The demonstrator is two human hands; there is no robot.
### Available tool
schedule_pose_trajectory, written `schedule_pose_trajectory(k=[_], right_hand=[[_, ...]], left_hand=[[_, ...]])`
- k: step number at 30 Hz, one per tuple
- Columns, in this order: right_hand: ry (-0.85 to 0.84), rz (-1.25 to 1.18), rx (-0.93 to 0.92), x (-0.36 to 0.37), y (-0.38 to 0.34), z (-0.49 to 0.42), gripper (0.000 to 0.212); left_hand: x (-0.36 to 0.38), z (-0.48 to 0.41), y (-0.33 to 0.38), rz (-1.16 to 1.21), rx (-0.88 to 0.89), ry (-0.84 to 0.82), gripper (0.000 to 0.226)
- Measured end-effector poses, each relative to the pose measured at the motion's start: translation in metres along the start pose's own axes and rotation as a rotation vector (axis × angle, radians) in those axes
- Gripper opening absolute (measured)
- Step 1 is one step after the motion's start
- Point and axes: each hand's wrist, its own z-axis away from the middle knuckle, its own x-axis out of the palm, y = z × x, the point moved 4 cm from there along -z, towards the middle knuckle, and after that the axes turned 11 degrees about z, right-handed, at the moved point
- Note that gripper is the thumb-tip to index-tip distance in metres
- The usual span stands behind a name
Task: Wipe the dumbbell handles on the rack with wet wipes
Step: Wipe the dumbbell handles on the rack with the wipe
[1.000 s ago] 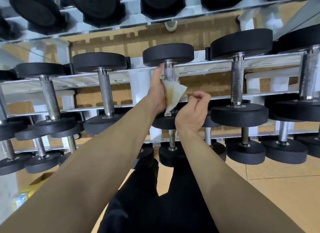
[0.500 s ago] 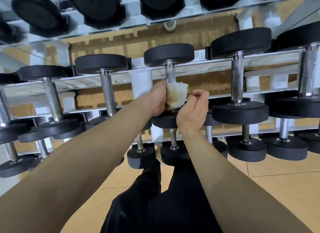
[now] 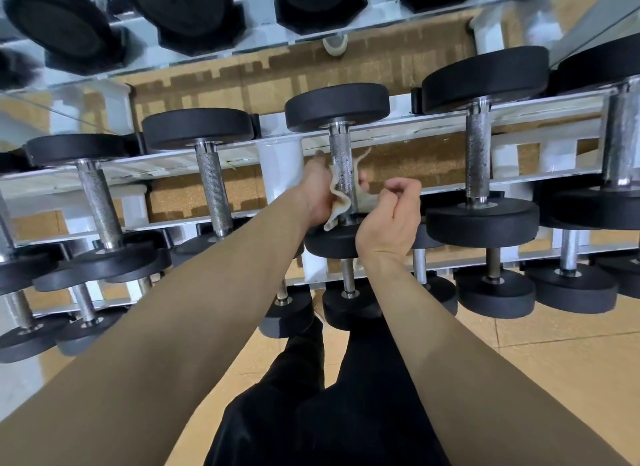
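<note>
The middle dumbbell's knurled steel handle (image 3: 341, 160) stands upright between two black weight heads on the white rack (image 3: 433, 127). My left hand (image 3: 317, 191) grips the lower part of that handle from the left, with a stained wet wipe (image 3: 337, 202) wrapped round behind it. The wipe's loose edges stick out on both sides of the bar. Just right of the handle, my right hand (image 3: 389, 219) is curled in a loose fist, and I see nothing in it.
More dumbbells stand on the same shelf, one to the right (image 3: 478, 157) and one to the left (image 3: 213, 185). Smaller dumbbells fill the lower shelf (image 3: 491, 285), and big black ones sit on the top shelf. My dark trouser legs and tan floor tiles are below.
My left hand slid down the handle with the wipe, then shifted so the wipe now wraps behind the bar. My right hand stayed beside it.
</note>
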Motion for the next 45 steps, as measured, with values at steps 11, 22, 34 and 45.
schedule_pose_trajectory(k=[11, 22, 34, 45], right_hand=[[0.018, -0.014, -0.031, 0.002, 0.002, 0.000, 0.017], [-0.008, 0.031, -0.043, -0.001, -0.002, 0.000, 0.021], [0.036, 0.025, -0.044, -0.001, -0.004, 0.001, 0.032], [0.048, 0.006, -0.094, 0.001, -0.003, -0.001, 0.031]], left_hand=[[-0.010, -0.003, 0.009, 0.026, 0.026, 0.025, 0.092], [-0.016, 0.003, 0.001, -0.396, 0.019, 0.095, 0.086], [-0.023, 0.021, 0.006, -0.452, -0.015, 0.071, 0.106], [-0.001, 0.005, -0.004, -0.044, 0.019, -0.074, 0.096]])
